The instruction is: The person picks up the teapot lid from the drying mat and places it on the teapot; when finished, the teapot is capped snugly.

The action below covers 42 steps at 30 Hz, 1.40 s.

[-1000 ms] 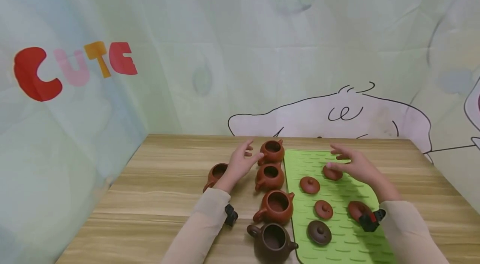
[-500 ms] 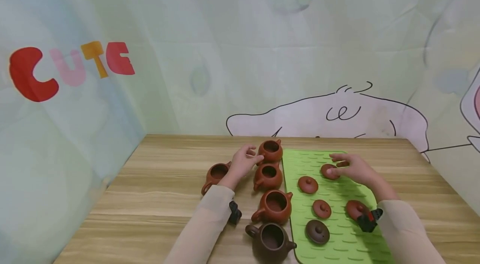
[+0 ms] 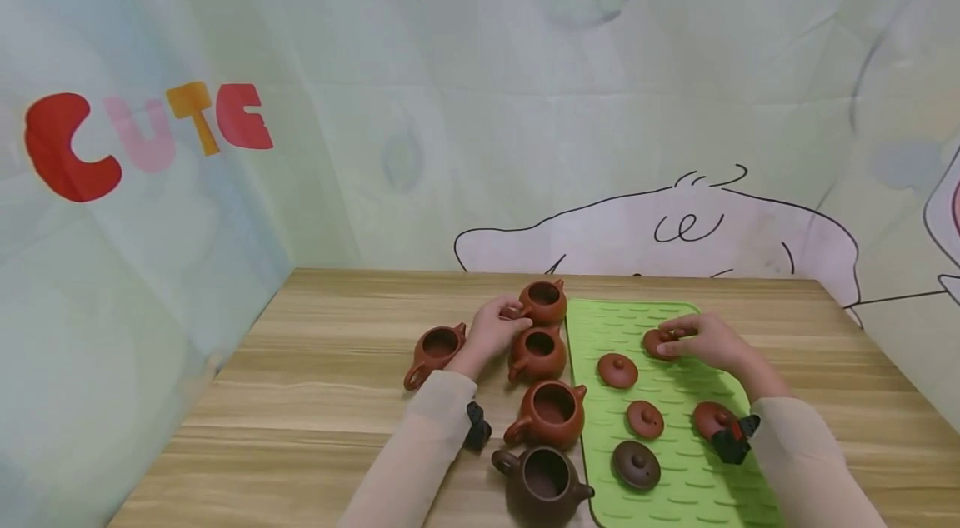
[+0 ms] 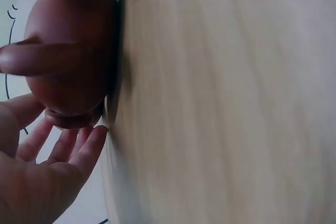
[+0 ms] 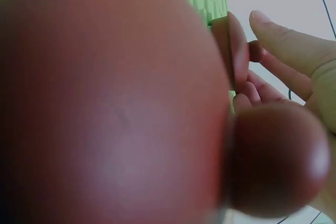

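Note:
My left hand [image 3: 495,328] grips the handle of the farthest reddish-brown teapot [image 3: 553,316], thumb on one side and curled fingers on the other. In the left wrist view a nearer teapot [image 4: 71,24] hides most of it. Over the green mat, my right hand [image 3: 708,342] reaches round a small reddish lid [image 3: 651,345]. The right wrist view shows the thumb [image 5: 278,35] slightly apart from that lid's knob [image 5: 255,51], with the other fingers beside and behind it. A larger, blurred lid [image 5: 105,103] fills the front of this view.
Lidless teapots line the mat's left edge, reddish ones [image 3: 542,368] [image 3: 558,432] and a dark brown one [image 3: 528,499] nearest. Another reddish teapot [image 3: 431,363] stands left. The green mat [image 3: 607,503] bears several more lids [image 3: 617,371], including a dark brown one [image 3: 637,470]. A printed curtain [image 3: 375,203] hangs behind.
The left hand has come down from beside the far teapot and its fingers have drawn in round the handle. The right hand has lowered over the lid, thumb and fingers moving closer together.

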Motion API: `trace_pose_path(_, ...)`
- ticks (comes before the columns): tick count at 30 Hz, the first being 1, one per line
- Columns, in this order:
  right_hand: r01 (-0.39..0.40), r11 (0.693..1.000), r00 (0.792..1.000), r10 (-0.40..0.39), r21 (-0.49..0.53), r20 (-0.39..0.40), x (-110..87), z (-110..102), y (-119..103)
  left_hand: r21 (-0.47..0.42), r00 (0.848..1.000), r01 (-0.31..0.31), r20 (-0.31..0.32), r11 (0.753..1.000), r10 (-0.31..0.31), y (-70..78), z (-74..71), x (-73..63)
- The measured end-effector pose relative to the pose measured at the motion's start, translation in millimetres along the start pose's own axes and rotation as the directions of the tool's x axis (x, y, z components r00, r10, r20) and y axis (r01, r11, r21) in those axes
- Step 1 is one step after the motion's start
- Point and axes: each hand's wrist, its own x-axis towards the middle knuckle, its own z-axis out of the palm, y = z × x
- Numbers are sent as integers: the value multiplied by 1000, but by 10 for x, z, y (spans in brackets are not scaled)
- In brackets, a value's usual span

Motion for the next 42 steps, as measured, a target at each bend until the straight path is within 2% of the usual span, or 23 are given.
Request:
trace_pose_path(10,4,1000,1000,-5,-10,-29,31,35,13,-3,999,-35,-33,999,35,-33,4,8)
trace_pose_path(21,-18,1000,999,18,2,-36,53,46,-9,-33,999,-14,-41,999,12,-27,-11,-12)
trace_pose_path(42,-22,998,999,21,-51,-29,84,13,-7,-11,998,-2,-55,1000,2,6,32,6)
